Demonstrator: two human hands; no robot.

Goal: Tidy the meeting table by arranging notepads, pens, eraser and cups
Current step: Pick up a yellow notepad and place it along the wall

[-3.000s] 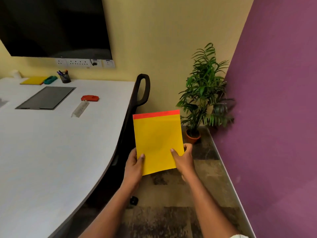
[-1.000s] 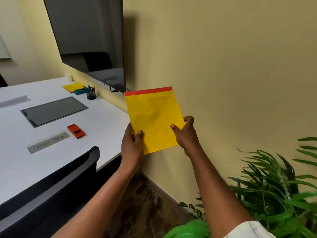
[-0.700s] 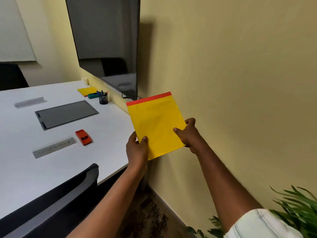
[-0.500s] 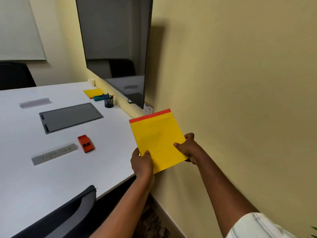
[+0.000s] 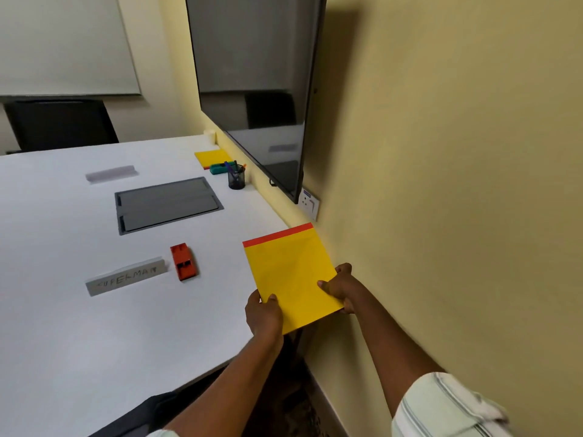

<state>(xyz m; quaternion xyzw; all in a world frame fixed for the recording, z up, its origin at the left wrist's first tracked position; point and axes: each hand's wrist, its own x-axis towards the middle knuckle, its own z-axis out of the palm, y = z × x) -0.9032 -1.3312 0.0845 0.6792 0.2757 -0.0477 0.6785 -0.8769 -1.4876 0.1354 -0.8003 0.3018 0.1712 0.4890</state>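
Note:
I hold a yellow notepad with a red top strip over the near right corner of the white table. My left hand pinches its lower left edge and my right hand grips its lower right edge. Far along the wall side lie a second yellow notepad, a teal eraser and a black mesh cup of pens. A red stapler-like object lies mid-table.
A grey nameplate sits left of the red object, another nameplate farther back. A grey cable hatch is set in the tabletop. A wall screen and a socket line the right wall. A dark chair stands beyond.
The view has turned left along the table. Both hands have lowered the yellow notepad toward the table's near right corner, still holding it.

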